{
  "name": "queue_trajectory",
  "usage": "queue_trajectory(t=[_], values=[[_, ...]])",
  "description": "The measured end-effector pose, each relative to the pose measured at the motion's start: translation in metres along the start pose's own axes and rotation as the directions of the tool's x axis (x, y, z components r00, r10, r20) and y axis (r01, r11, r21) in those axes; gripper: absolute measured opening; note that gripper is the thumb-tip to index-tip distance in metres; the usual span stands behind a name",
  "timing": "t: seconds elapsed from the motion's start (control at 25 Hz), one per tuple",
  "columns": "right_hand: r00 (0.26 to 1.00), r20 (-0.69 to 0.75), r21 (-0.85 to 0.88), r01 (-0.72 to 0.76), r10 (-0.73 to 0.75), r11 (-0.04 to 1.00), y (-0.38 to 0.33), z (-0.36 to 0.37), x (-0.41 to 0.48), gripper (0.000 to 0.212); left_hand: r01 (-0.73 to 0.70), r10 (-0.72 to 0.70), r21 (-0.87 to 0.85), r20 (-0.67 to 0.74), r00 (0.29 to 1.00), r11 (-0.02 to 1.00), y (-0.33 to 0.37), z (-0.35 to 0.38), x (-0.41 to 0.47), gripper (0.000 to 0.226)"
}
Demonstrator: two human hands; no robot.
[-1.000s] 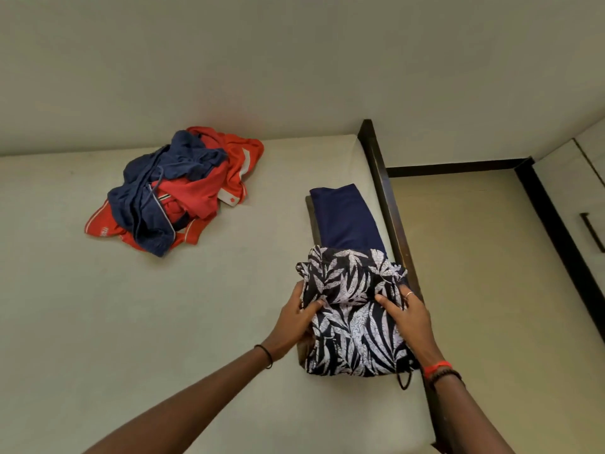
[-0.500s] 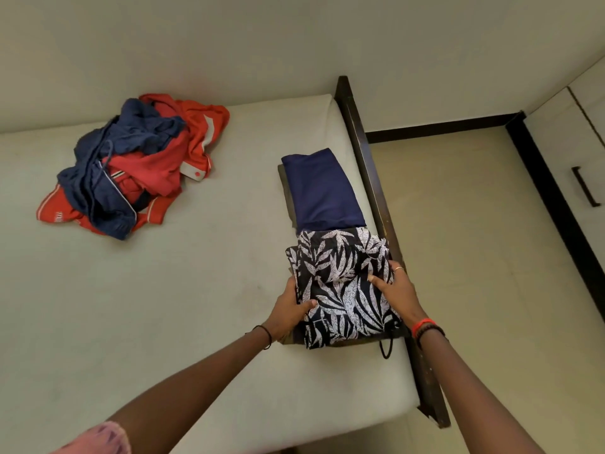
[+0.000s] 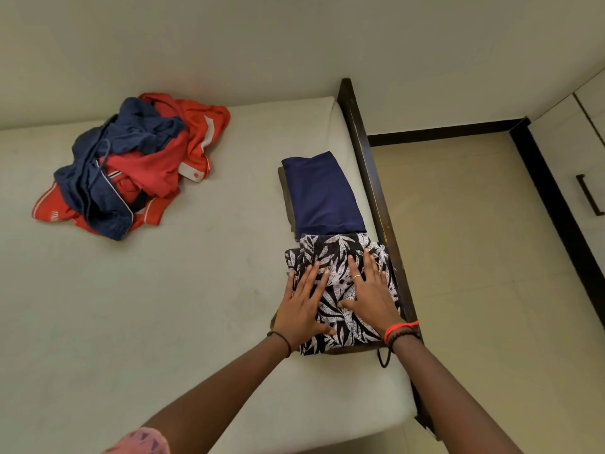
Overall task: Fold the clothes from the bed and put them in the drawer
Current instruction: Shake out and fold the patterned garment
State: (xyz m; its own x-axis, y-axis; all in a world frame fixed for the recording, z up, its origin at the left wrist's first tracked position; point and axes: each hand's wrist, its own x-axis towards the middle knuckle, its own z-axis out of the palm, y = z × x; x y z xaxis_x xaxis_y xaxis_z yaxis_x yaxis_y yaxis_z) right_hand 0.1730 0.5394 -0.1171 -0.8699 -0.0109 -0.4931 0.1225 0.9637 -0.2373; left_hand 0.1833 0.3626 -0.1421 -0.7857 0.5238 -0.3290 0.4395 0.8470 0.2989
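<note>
A folded black-and-white leaf-print garment lies near the bed's right edge. My left hand lies flat on its left side, fingers straight. My right hand presses flat on its right side, fingers spread. Just beyond it sits a folded navy garment on top of a folded dark grey piece. A loose heap of red clothes and navy clothes lies at the far left of the cream bed. A black drawstring hangs out under my right wrist.
A dark wooden bed frame runs along the right side of the mattress. Beyond it is beige floor. A pale cabinet with a black handle stands at the far right. The wall is behind the bed.
Both hands went from gripping the sides of the leaf-print garment to lying flat on top of it. The garment now rests lower and flatter on the bed.
</note>
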Motion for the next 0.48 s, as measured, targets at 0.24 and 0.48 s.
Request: queue_trajectory(t=[0.24,0.48], values=[[1.000,0.020,-0.082,-0.006,0.007,0.997,0.006,0.005,0.006,0.107,0.076,-0.079,0.047,0.060,0.995,0.996,0.002,0.002,0.008,0.122],[0.997,-0.027,-0.107,-0.068,0.065,0.992,-0.020,-0.016,-0.001,0.084,0.092,-0.093,0.010,0.110,0.990,0.996,0.009,-0.023,-0.002,0.110]])
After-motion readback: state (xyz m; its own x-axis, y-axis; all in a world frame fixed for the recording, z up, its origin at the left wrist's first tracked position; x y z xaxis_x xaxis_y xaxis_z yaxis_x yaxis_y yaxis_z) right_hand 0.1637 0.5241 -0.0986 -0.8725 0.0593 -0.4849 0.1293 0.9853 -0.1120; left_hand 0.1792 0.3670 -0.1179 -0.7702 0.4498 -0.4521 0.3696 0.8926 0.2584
